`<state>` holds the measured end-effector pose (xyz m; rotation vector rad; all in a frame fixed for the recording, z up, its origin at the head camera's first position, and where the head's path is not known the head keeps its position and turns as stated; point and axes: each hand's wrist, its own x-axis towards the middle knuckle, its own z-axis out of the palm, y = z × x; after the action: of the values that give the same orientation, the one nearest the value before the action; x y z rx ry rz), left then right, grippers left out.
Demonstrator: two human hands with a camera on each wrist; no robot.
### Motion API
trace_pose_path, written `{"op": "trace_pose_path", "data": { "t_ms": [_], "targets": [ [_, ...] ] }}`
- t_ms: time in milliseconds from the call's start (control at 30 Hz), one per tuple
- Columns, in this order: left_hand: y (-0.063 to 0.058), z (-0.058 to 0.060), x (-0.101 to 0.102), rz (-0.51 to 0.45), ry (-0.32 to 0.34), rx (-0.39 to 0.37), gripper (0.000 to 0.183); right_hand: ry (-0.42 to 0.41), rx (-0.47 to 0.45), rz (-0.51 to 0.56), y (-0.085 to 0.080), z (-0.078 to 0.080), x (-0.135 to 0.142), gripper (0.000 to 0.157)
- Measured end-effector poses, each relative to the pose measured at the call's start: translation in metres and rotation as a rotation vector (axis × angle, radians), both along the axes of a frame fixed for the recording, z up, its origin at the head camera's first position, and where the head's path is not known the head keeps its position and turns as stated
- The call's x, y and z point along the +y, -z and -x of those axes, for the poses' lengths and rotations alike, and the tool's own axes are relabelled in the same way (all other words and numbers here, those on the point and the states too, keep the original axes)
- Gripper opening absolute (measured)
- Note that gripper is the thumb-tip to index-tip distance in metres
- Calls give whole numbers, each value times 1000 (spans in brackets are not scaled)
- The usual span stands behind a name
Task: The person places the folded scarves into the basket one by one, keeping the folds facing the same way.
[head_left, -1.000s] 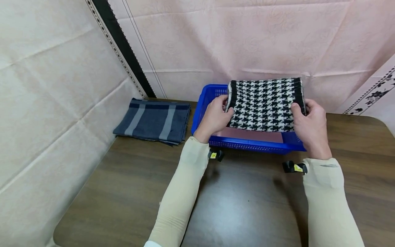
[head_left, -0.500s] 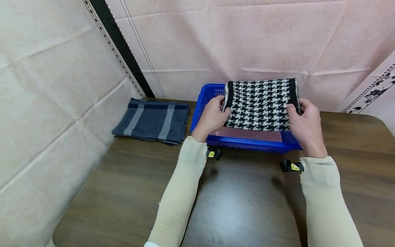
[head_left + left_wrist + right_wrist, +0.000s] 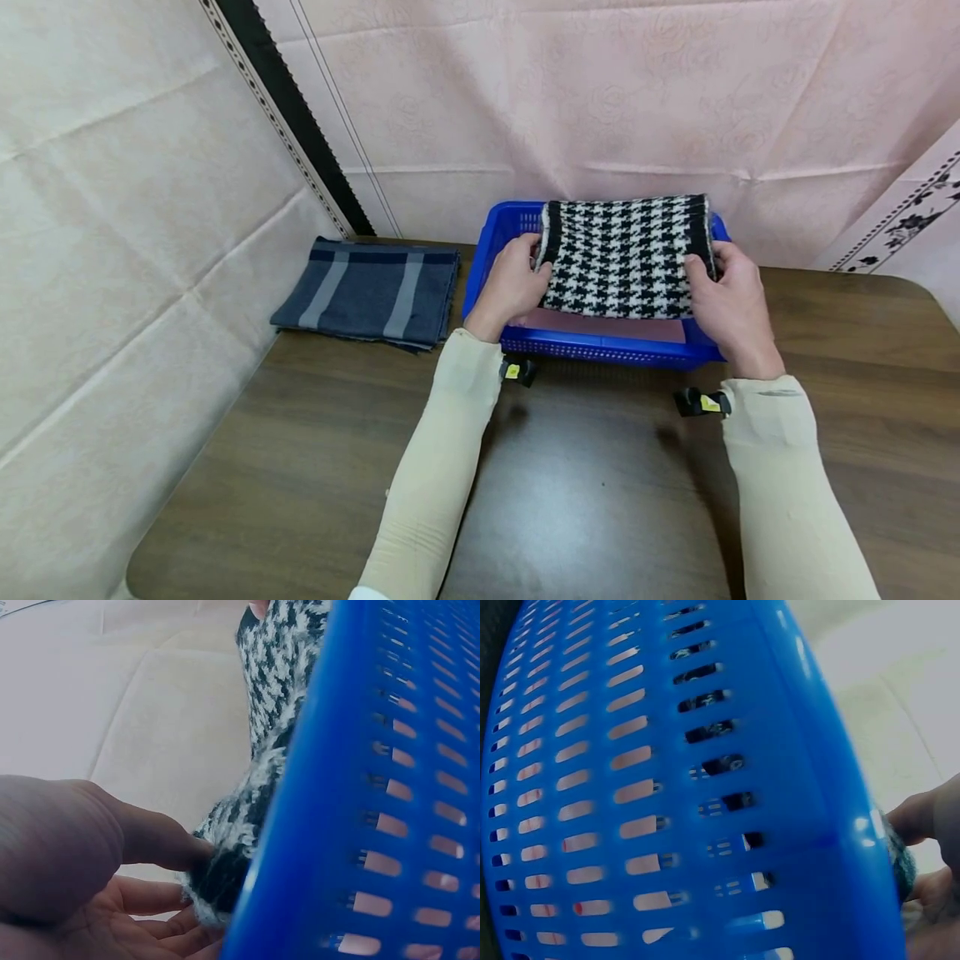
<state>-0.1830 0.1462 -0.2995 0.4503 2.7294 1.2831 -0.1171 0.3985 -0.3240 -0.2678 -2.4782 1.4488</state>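
Both hands hold a folded black-and-white houndstooth scarf (image 3: pixel 622 254) over a blue perforated plastic basket (image 3: pixel 600 346). At the scarf's left edge, my left hand (image 3: pixel 513 283) pinches the cloth, thumb on top and fingers beneath; the left wrist view shows that thumb pressing the dark end of the scarf (image 3: pixel 259 787). My right hand (image 3: pixel 731 300) grips the opposite edge the same way, partly hidden behind the basket's rim (image 3: pixel 840 787) in the right wrist view. Something flat and pink (image 3: pixel 607 325) shows inside the basket below the scarf.
A folded dark blue cloth (image 3: pixel 367 292) with grey stripes lies on the wooden table (image 3: pixel 360 467) left of the basket. Pale pink fabric (image 3: pixel 637 92) hangs behind, and a light fabric wall (image 3: pixel 135 250) stands along the left side.
The scarf and my right hand have shifted a little to the left, so the scarf sits more fully above the basket. My left hand has moved slightly left too, still holding its edge.
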Motion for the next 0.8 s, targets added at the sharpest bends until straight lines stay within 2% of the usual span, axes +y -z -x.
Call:
{"op": "trace_pose_path", "data": {
  "t_ms": [300, 567, 800],
  "targets": [
    [6, 3, 0, -17, -22, 3, 46, -40, -32, -35, 5, 4, -1, 61],
    [11, 5, 2, 38, -41, -7, 51, -77, -63, -23, 7, 6, -2, 59],
    [14, 5, 6, 76, -69, -26, 51, -124, -133, -35, 7, 9, 0, 58]
  ]
}}
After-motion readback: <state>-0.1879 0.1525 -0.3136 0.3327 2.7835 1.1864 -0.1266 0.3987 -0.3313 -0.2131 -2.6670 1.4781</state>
